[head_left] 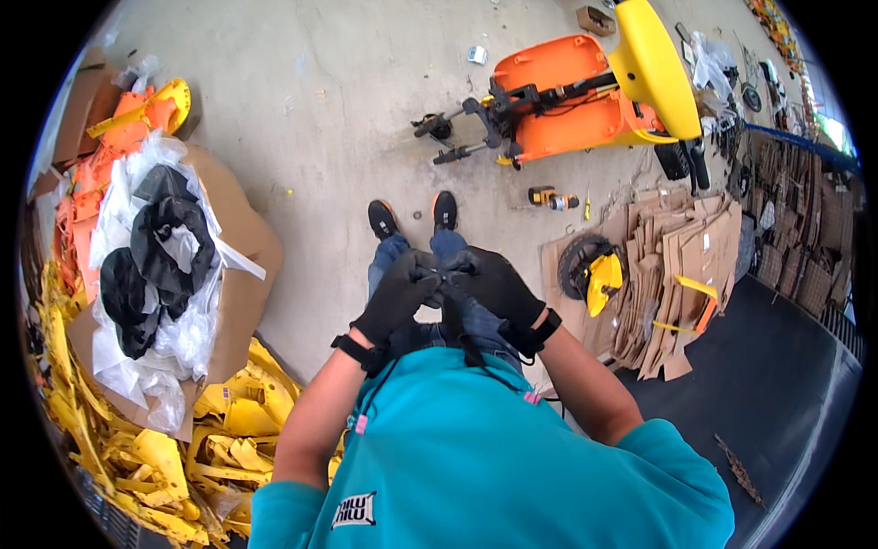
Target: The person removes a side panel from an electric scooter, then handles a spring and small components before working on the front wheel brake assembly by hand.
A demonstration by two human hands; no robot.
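Note:
Both of my hands wear black gloves and meet in front of my waist, above my legs. My left hand [400, 295] has its fingers bent and pinched together. Fingertip to fingertip with it, my right hand [495, 287] is also closed. Something small and dark sits between the fingers, too hidden to make out. A dark strip [469, 346] hangs below the right hand over my jeans; whether the fingers hold it cannot be told. Ahead to the right, apart from the hands, is a partly dismantled yellow and orange scooter [657, 78].
A cordless drill [551, 198] and a yellow screwdriver [587, 205] lie on the floor. Flattened cardboard [681, 242] is piled at right, beside a wheel with a yellow fender [601, 279]. At left stand a cardboard box [240, 247] with plastic bags and black pieces, and broken yellow panels [155, 467].

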